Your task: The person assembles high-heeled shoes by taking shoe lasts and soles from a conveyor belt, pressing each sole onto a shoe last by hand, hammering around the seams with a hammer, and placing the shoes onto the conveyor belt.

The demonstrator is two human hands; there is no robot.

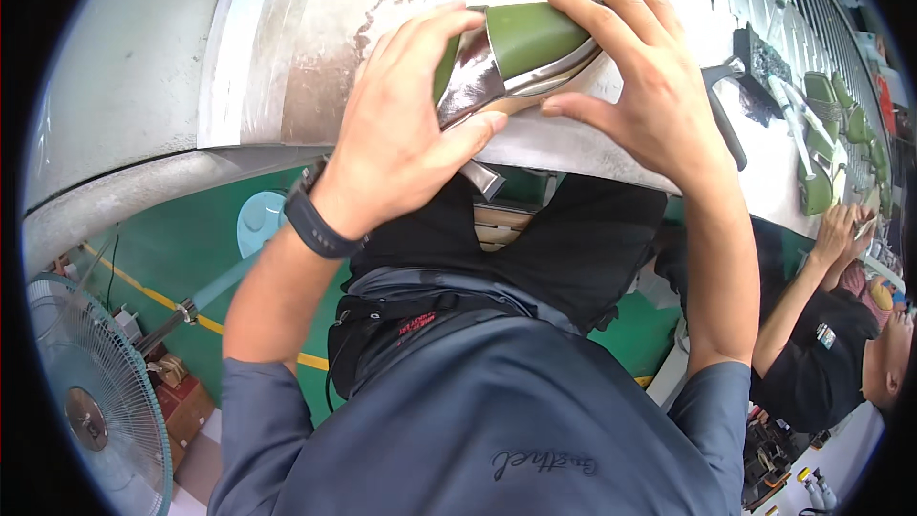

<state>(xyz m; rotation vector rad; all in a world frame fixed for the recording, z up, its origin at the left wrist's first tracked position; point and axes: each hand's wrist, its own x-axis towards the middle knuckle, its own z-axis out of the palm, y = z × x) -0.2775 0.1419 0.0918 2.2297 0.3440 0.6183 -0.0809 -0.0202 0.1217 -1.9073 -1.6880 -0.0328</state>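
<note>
A green shoe last [531, 36] with a glossy dark-brown leather upper [475, 72] partly over it lies on its side on the metal-topped bench [320, 57]. My left hand [406, 110] is wrapped round its left end, with the fingers over the top and the thumb along the lower edge. At the other end, my right hand [650, 67] has its fingers spread wide. Its index finger reaches over the last, and its thumb is held apart below the sole edge. The palm side of the left hand is hidden.
A hammer [728, 115] with a black handle lies right of my right hand, by a dark block [762, 65]. Green lasts [820, 139] stand farther right, near a co-worker [821, 334]. A metal tool end [482, 179] juts past the bench edge. A fan [91, 401] stands lower left.
</note>
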